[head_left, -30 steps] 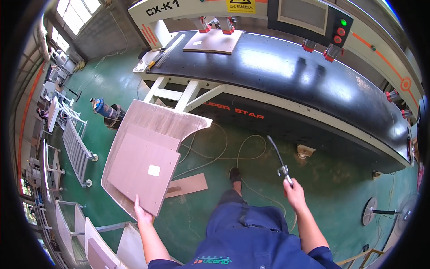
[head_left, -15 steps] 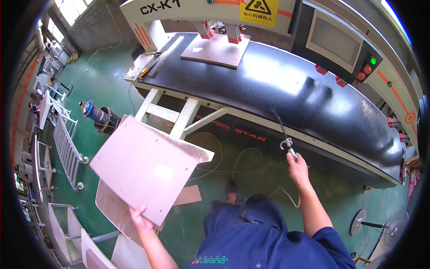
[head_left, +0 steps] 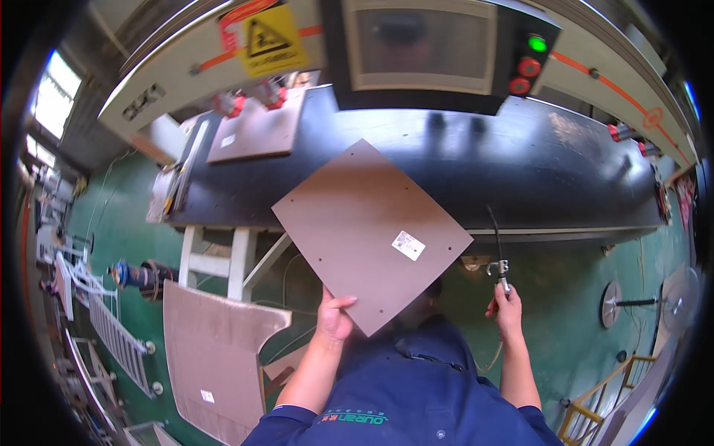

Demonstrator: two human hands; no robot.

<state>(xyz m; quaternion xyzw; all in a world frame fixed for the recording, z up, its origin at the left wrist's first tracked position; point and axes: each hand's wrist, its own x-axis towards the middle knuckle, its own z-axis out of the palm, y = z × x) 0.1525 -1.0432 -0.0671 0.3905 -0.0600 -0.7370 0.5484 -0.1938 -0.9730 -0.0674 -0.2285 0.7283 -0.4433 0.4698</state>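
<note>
A flat brownish-grey board [head_left: 364, 223] with small drilled holes and a white label [head_left: 409, 245] hangs in front of me, turned corner-up. Its lower left edge is gripped by my left hand [head_left: 336, 316], thumb over the face and the other fingers hidden behind. My right hand [head_left: 508, 308] is closed round an air blow gun [head_left: 502, 275] with a metal body and a long thin dark nozzle pointing up and away. The nozzle is to the right of the board, apart from it.
A black machine table [head_left: 327, 186] spans the far side, with another board [head_left: 256, 134] under red-tipped clamps. Above hangs a control panel [head_left: 420, 44] with a lit green button. A larger panel [head_left: 223, 349] stands lower left. A blue bottle [head_left: 130, 275] and a roller rack [head_left: 119, 334] are farther left.
My left hand has lifted the board away from the larger panel, up and to the right, and its labelled face now shows. The view has turned rightward. The blow gun stays in my right hand.
</note>
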